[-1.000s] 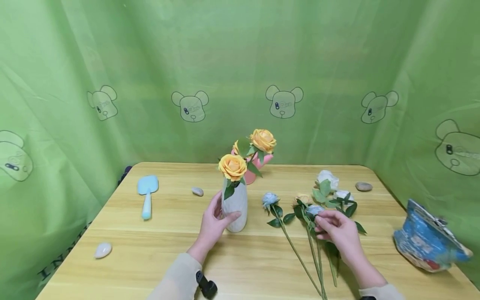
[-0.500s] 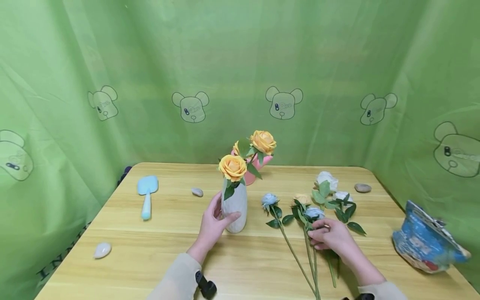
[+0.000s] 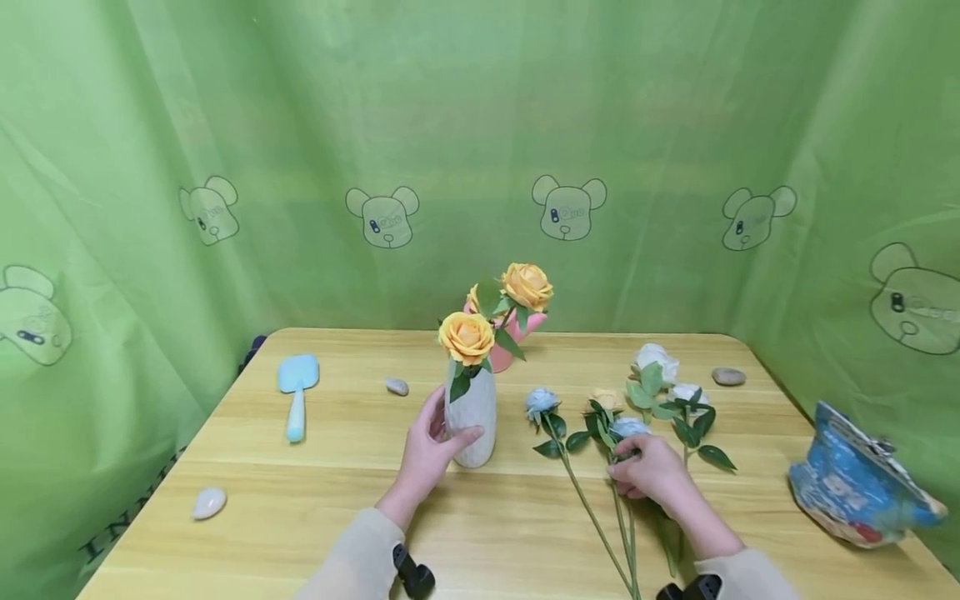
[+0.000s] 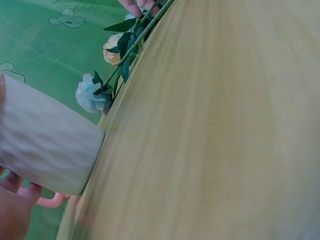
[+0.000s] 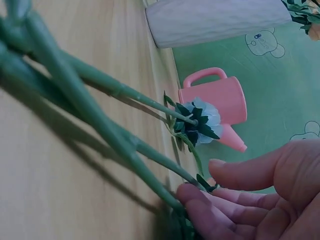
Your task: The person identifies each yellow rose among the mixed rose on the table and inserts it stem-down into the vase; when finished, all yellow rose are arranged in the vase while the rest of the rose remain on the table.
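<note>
Fingers of the right hand pinch the stem of a blue rose lying on the table right of centre. Left hand grips the white vase holding 1 orange rose.

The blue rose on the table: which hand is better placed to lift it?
The right hand: its fingers already touch the blue rose near the bloom. The left hand holds the vase.

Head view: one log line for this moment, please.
left hand: grips white vase | right hand: pinches blue rose stem | vase: upright, one orange rose
</note>
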`<state>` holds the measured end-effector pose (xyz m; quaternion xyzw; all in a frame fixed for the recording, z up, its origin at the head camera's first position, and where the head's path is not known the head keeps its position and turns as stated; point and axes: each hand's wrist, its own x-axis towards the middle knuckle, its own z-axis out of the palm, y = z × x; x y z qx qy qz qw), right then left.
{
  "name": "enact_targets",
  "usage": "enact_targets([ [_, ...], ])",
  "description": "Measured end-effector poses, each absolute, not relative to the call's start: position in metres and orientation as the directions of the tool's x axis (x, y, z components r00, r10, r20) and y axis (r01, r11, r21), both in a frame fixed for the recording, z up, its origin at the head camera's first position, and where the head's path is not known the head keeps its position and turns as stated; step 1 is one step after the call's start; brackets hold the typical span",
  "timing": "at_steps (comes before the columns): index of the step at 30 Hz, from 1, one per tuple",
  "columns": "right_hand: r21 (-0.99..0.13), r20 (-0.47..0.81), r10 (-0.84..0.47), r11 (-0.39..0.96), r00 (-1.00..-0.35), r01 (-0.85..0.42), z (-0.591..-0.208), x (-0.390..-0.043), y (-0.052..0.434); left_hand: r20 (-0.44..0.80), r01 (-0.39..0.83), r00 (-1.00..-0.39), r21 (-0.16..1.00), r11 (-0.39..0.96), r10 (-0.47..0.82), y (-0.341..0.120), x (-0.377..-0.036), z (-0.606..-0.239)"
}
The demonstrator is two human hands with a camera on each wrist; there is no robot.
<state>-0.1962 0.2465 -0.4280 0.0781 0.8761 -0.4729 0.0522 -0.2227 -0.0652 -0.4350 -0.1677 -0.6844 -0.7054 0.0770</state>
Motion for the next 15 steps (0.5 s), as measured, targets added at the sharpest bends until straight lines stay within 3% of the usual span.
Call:
enact_targets([
  [6, -0.818, -0.134, 0.089, 0.552, -0.987, 0.161, -0.4308, -0.1971, 0.2456, 0.340, 0.336, -0.932, 0.941, -0.050, 0.124, -0.0648, -0.2226, -0.4358],
  [15, -0.912, -0.097, 0.131, 0.386, -0.987, 0.141, -0.4250, -0.1948, 0.2499, 0.331, 0.328, -0.935, 0.944, -0.045, 0.123, -0.0651, -0.2235, -0.4365],
])
